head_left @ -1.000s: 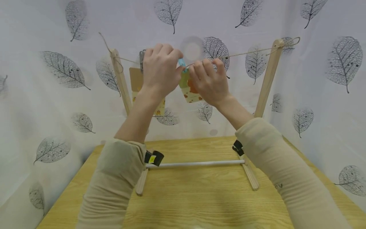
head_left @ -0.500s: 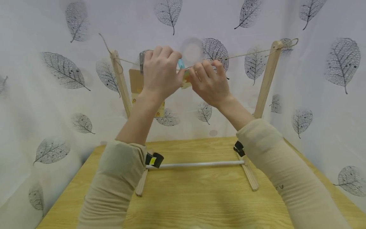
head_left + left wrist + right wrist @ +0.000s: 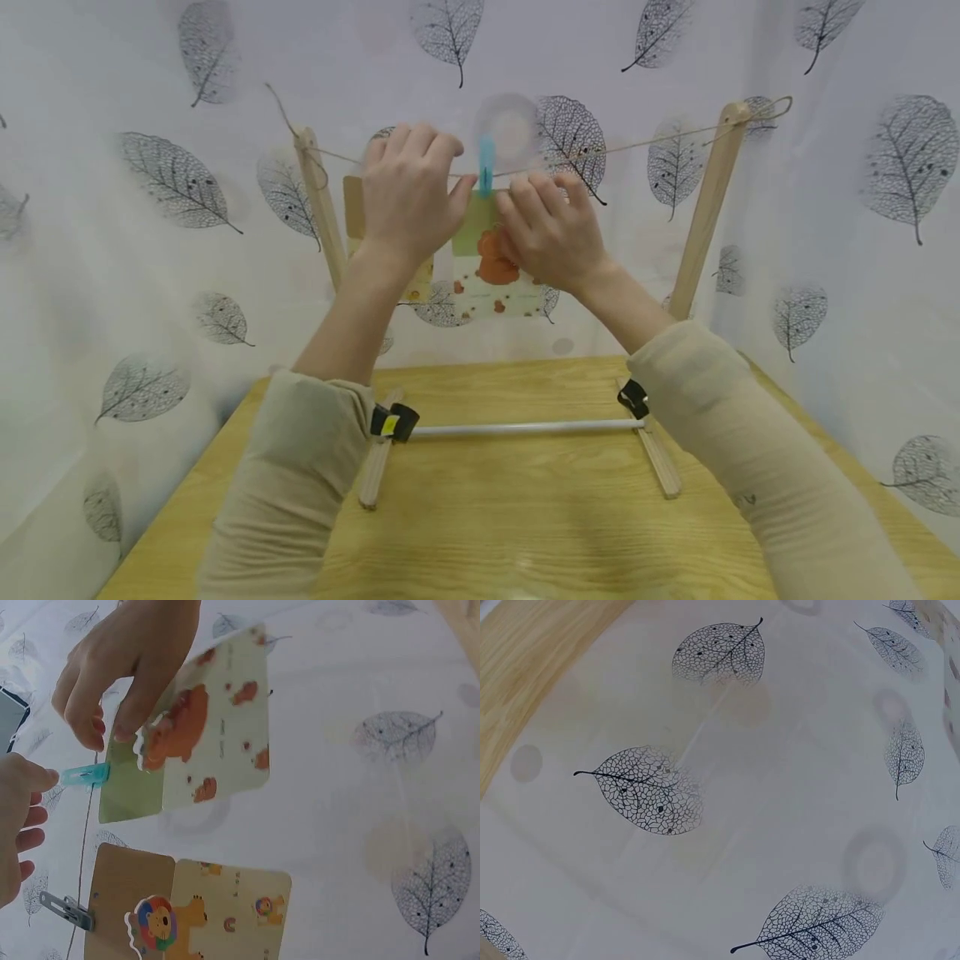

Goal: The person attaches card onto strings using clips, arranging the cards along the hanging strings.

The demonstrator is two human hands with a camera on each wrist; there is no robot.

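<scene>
A bear card (image 3: 476,292), green along its top, hangs from the string (image 3: 652,143) by a light-blue clothespin (image 3: 486,171). My left hand (image 3: 408,187) is just left of the clothespin, thumb and fingers apart; in the left wrist view its thumb tip points at the end of the clothespin (image 3: 86,775). At the card's upper right corner is my right hand (image 3: 555,225), fingers loosely bent. The left wrist view shows its thumb over the card's face, with a gap to the fingers. Neither hand appears in the right wrist view.
A lion card (image 3: 225,907) hangs beside it from a grey metal clip (image 3: 67,910). Wooden posts (image 3: 708,208) carry the string at both ends. A white rod (image 3: 517,428) joins their feet on the wooden table (image 3: 510,517). Behind hangs a leaf-print curtain (image 3: 840,333).
The bear card, tilted and mostly hidden before, now hangs down facing me. My left hand has let go of the clothespin and moved slightly left; the right hand's fingers are lower at the card's corner.
</scene>
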